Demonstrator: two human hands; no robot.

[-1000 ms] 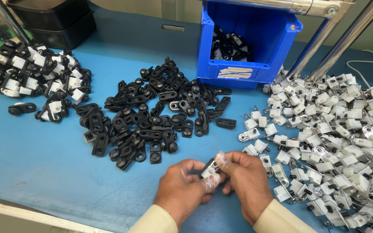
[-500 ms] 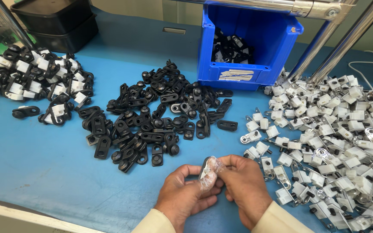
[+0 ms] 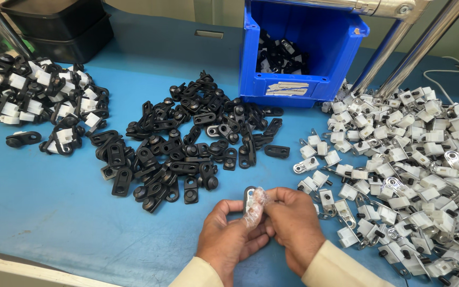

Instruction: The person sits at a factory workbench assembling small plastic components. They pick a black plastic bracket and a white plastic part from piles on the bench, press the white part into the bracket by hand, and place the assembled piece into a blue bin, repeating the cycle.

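Near the front edge of the blue table, my left hand [image 3: 229,239] and my right hand [image 3: 293,223] meet on one small metal clip part [image 3: 252,202] with a white block and a bit of clear film around it. Both hands pinch it between thumb and fingers, holding it upright just above the table. Just beyond my hands spreads a pile of black plastic link pieces [image 3: 187,143]. To the right of my right hand lies a large heap of white and metal clip parts [image 3: 410,170].
A blue open-front bin [image 3: 298,53] with several black and white parts stands at the back centre. Assembled black-and-white pieces [image 3: 38,101] are heaped at the left. Black trays [image 3: 54,26] sit at the back left. Slanted metal tubes [image 3: 415,48] rise at the right.
My hands have shifted slightly left and nearer while turning the part upright. The piles have not moved.
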